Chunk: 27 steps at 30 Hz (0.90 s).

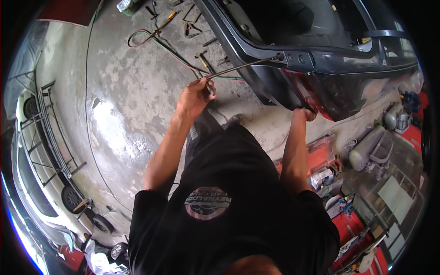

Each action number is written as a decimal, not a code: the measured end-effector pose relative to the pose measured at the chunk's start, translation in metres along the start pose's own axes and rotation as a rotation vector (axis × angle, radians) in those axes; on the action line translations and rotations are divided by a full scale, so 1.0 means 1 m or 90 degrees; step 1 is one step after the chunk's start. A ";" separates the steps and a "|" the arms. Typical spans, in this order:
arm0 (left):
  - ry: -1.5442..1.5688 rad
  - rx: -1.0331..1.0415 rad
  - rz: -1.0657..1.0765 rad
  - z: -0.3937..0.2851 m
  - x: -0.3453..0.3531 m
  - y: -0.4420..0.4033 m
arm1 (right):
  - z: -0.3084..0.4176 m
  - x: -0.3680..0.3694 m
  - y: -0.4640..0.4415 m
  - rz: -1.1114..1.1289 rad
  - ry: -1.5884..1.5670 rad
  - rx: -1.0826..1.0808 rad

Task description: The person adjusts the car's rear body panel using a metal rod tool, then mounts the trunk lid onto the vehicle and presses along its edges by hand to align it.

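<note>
My left hand point(196, 97) is closed round the near end of a long thin metal rod point(243, 67). The rod's far end meets a round recess point(278, 57) in the dark car body point(256, 50), just below the rear window opening. At the car's rear corner, my right hand point(304, 114) is closed at the lower end of the red tail light point(300, 89). Its fingertips are hidden behind the edge there.
Hoses point(176, 57), a hammer point(201, 58), pliers point(190, 28) and other tools lie on the concrete floor beyond the rod. A white car point(39, 183) and a metal rack point(48, 128) stand at left. To the right are a grey tank point(366, 146) and red panels point(316, 153).
</note>
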<state>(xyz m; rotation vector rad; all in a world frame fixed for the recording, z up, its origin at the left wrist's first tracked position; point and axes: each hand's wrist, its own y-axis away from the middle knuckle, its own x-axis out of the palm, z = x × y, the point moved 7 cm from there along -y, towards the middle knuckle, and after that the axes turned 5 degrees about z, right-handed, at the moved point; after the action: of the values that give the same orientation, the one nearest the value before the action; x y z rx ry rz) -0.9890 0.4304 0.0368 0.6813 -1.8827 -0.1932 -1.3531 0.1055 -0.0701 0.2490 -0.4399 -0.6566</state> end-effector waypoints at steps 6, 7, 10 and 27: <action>-0.253 0.010 -0.079 -0.005 0.012 0.012 | -0.002 0.000 -0.003 0.002 -0.007 0.001; -0.293 0.021 -0.091 -0.006 0.014 0.013 | -0.002 0.000 -0.003 0.003 -0.008 0.002; -0.379 0.057 -0.104 -0.009 0.018 0.015 | -0.001 0.000 -0.003 0.007 -0.011 0.000; -0.523 0.005 -0.095 -0.007 -0.001 -0.001 | -0.006 -0.011 -0.013 -0.043 0.032 -0.009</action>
<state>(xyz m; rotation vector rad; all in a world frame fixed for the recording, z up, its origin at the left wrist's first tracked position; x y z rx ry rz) -0.9824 0.4313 0.0386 0.8208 -2.6063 -0.6373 -1.3655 0.1029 -0.0832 0.2676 -0.3798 -0.7175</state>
